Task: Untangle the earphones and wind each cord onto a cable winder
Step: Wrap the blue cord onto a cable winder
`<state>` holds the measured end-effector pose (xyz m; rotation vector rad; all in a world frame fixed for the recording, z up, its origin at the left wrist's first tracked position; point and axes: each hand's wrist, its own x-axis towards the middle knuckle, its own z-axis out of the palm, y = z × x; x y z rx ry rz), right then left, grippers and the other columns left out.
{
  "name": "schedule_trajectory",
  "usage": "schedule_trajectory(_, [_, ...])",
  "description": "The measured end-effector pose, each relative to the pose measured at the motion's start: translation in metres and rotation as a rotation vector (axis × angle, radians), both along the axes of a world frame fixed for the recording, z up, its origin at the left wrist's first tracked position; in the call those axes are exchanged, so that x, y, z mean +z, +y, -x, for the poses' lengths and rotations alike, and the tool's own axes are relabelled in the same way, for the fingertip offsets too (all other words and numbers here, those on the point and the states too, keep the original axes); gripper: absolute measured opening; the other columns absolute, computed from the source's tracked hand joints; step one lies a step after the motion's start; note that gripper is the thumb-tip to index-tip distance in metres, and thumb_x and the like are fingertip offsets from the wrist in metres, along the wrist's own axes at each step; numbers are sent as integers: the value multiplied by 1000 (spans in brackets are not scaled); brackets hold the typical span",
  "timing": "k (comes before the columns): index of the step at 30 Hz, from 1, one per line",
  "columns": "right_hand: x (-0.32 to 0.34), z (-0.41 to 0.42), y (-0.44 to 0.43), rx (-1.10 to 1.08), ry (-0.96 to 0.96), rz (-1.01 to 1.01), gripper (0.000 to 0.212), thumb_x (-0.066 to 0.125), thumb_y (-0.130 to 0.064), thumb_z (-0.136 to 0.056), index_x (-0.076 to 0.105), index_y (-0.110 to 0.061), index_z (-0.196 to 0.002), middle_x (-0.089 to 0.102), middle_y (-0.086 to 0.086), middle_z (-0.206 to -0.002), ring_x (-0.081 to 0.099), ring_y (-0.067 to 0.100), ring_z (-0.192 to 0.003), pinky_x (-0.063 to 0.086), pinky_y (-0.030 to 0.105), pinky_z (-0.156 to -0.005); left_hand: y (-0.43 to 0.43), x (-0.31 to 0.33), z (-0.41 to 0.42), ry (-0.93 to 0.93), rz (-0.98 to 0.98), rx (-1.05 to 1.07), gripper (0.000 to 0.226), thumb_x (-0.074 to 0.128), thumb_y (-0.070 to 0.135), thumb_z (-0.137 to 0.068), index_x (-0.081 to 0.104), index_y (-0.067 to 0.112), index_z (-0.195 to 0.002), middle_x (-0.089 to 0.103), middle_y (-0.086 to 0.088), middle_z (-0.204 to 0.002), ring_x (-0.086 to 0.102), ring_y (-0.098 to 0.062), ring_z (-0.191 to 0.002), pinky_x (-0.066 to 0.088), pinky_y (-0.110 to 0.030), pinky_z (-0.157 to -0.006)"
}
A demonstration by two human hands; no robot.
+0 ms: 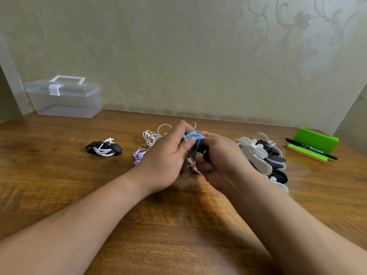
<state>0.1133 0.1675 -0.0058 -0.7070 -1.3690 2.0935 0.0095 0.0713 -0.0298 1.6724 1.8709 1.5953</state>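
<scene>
Nearest, two bare forearms over the wooden table (59,185), meeting near the middle. Left hand (168,155) with fingers curled and thumb pressed down on the blue cord (193,135), pinching it, with the small metal plug (185,140) just at the thumb tip. Right hand (220,155) close against the left one, fingers curled around the black winder (196,150), gripping it from the right side and from below. Blue cord wound in several turns on this winder, held above the table between both hands. Under the two hands, a short piece of pale pink cord (193,165) hanging out; not possible to tell which hand holds it.

Just left of the left hand, on the table, purple earphones (138,155) with one light blue bud. Just right of the right hand, partly hidden by the wrist, a pile of spare winders (264,155), white and black ones overlapping. Well to the left of the left hand, a finished winder (104,148), black, with white cord wrapped on it. Directly behind the left hand, a tangle of pink and white earphones (152,136).

Far to the right of the right hand, a green holder (315,138), and in front of it a black marker (310,148) lying on a pad of notes (305,155). Far behind and left of the left hand, against the wall, a clear plastic box (65,100), lid closed, white handle on top.
</scene>
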Motion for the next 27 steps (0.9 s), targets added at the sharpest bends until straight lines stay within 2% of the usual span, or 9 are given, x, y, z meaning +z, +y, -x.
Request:
schedule_trajectory(5, [-1,1,2,-67,-64,-54,34,40,2,-102,64,0,-125,59,12,-78,43,11,-45,28,19,-32,3,-4,-4,-48,13,-10,9,46,29,-110,54,26,-107,61,16,-72,55,-9,-65,48,-35,-67])
schedule_trajectory(7, [-5,3,2,-144,-144,-173,28,43,0,-101,64,-6,-120,63,14,-89,49,15,-54,34,22,-36,4,-5,-6,-123,31,1,12,45,32,-110,53,28,-103,58,12,-70,52,-11,-65,44,-36,-67])
schedule_trajectory(10, [-11,8,5,-293,-246,-444,22,44,-6,-100,60,-16,-110,67,8,-99,59,18,-73,45,29,-55,7,-6,-12,-271,3,46,16,45,36,-108,53,31,-95,58,-4,-78,51,-19,-68,42,-42,-67])
schedule_trajectory(15, [-12,13,8,-385,-268,-599,17,44,-8,-101,53,-18,-111,60,-1,-94,59,12,-82,51,34,-68,11,-4,-27,-354,-25,98,14,43,46,-95,50,34,-94,65,-25,-96,63,-41,-83,50,-70,-81])
schedule_trajectory(19, [-10,14,7,-429,-233,-595,15,47,-9,-102,52,-13,-114,58,-3,-90,55,6,-76,47,30,-65,13,-3,-34,-232,-38,196,13,39,31,-109,46,21,-103,62,-18,-91,58,-28,-80,50,-52,-79])
schedule_trajectory(21, [-11,14,4,-408,-182,-572,13,49,-12,-100,53,-14,-113,60,-2,-92,57,9,-78,49,31,-68,15,-2,-35,-145,-57,301,14,38,25,-110,45,13,-106,60,-12,-86,54,-21,-78,43,-41,-73])
schedule_trajectory(23, [-12,13,-1,-350,-129,-550,12,52,-19,-97,54,-18,-109,64,0,-95,63,16,-84,55,42,-78,17,-3,-29,-139,-72,376,15,39,23,-109,47,12,-106,59,-7,-85,53,-19,-77,40,-40,-71])
schedule_trajectory(25, [-10,9,-1,-212,-54,-511,15,53,-21,-95,57,-19,-109,67,2,-94,67,19,-75,57,50,-77,17,-3,-17,-248,-63,384,15,43,27,-107,52,15,-104,62,-11,-87,56,-21,-78,43,-41,-68])
schedule_trajectory(27, [-7,1,4,-20,8,-589,18,55,-12,-99,61,-16,-115,70,2,-91,67,16,-68,58,44,-71,16,-2,-7,-437,-50,302,16,46,30,-102,56,18,-102,63,-14,-86,57,-24,-76,42,-42,-63])
